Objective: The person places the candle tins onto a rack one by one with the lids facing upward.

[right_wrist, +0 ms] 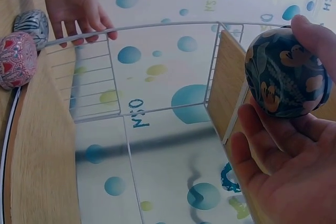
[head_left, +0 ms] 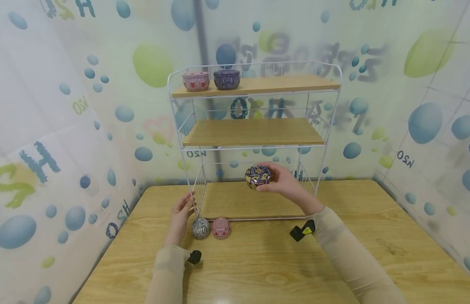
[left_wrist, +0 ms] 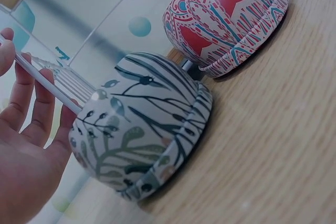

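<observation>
My right hand [head_left: 283, 182] holds a small round tin [head_left: 257, 176] in front of the shelf rack, above its bottom board. Dark blue with orange flowers, the tin [right_wrist: 286, 72] sits between thumb and fingers in the right wrist view. At the rack's front left post [left_wrist: 50, 85], my left hand [head_left: 181, 214] grips the white wire with thumb and fingers. Just beside that hand, a white tin with grey-green leaves [left_wrist: 142, 124] rests on the table. A pink and red patterned tin [head_left: 221, 228] stands to its right.
The white wire rack [head_left: 254, 147] has three wooden boards. On its top board [head_left: 284, 83] stand a pink tin [head_left: 196, 81] and a purple tin [head_left: 226, 80], at the left. Under the rack lies a wooden table [head_left: 257, 261]; a patterned curtain [head_left: 117, 84] surrounds it.
</observation>
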### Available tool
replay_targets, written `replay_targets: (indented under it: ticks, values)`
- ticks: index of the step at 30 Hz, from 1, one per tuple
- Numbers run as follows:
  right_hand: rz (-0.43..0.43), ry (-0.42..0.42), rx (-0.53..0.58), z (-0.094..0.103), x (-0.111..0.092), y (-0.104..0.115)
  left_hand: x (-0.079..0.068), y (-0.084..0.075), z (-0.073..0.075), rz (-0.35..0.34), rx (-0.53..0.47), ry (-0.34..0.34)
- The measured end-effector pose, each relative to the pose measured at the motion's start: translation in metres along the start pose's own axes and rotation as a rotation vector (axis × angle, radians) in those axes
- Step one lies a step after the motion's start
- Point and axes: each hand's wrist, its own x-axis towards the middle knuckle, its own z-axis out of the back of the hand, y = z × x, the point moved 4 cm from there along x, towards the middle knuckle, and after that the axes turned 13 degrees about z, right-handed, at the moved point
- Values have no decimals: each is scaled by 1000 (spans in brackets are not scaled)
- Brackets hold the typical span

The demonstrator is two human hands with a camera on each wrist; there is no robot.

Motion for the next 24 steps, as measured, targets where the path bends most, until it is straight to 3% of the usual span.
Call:
replay_targets:
  ticks: [5, 15, 24]
  values:
    - [-1, 0, 5, 1, 3, 3, 1, 2, 0, -41, 6, -6]
    - [17, -8, -2, 3, 8, 9, -1, 3, 0, 12, -39, 4]
    - [-6, -26, -1, 8, 14, 14, 0, 1, -1, -3, -19, 5]
